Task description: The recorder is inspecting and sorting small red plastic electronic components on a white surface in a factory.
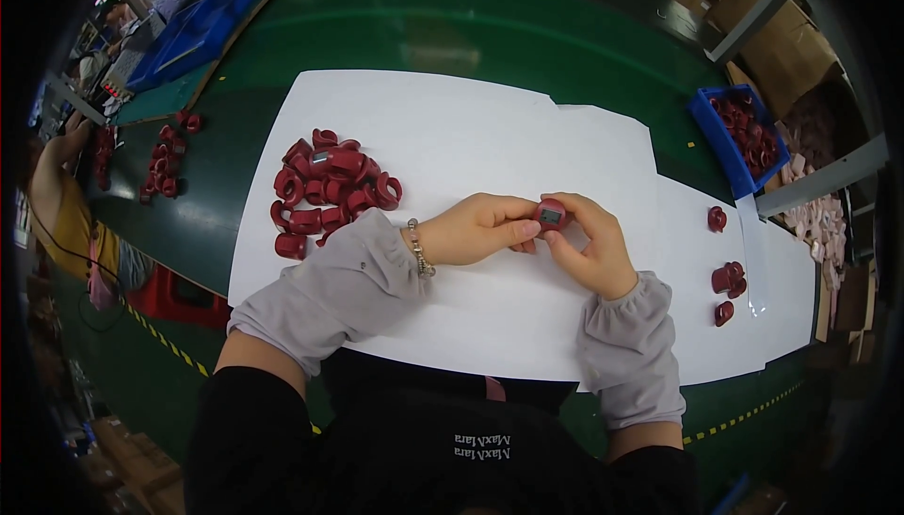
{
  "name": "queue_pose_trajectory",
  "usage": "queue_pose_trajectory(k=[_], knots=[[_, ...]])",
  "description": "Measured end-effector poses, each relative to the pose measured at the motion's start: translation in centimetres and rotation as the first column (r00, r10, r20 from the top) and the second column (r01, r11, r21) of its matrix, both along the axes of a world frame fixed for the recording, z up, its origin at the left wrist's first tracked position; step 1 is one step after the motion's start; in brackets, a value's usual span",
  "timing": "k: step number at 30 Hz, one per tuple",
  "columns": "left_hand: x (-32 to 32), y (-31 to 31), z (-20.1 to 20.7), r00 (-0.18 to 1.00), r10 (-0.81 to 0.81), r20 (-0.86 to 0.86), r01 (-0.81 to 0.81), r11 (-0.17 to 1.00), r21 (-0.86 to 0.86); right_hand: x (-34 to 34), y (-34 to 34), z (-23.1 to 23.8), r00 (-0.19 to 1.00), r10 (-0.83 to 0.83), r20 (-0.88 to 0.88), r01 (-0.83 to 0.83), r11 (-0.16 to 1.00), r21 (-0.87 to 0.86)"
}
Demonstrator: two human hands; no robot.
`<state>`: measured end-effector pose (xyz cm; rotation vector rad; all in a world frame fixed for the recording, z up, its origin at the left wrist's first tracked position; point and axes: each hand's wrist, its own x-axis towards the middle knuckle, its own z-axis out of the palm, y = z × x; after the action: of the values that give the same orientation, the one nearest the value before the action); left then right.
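Both my hands meet over the white sheet [452, 138] and pinch one small dark red ring-shaped part [551, 216] with a little grey screen on its face. My left hand [480, 229] grips it from the left with thumb and fingers. My right hand [591, 244] holds it from the right. A pile of several similar red parts [330, 191] lies to the left, just beyond my left forearm. Three finished-looking red parts lie apart on the right: one [717, 218] higher up, a pair [729, 279] below it and one [723, 313] lowest.
A blue tray [708, 127] with more red parts stands at the far right. More red parts [162, 165] lie on the green belt [452, 25] at left, near another person [66, 204]. A blue bin [193, 30] sits far left. Cardboard boxes [782, 35] stand at right.
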<state>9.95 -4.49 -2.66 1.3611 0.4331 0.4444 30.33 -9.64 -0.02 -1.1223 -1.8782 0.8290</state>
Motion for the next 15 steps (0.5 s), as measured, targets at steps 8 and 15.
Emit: queue_pose_trajectory(k=[8,15], knots=[[-0.02,-0.21,0.12,1.0,-0.003,0.019,0.003,1.0,-0.001,0.07,-0.11,-0.02,1.0,0.006,0.014,-0.007,0.999,0.042],[-0.05,0.05,0.32,1.0,-0.003,0.016,0.003,1.0,0.012,0.09,0.03,0.18,1.0,0.017,0.005,-0.017,1.0,0.01]])
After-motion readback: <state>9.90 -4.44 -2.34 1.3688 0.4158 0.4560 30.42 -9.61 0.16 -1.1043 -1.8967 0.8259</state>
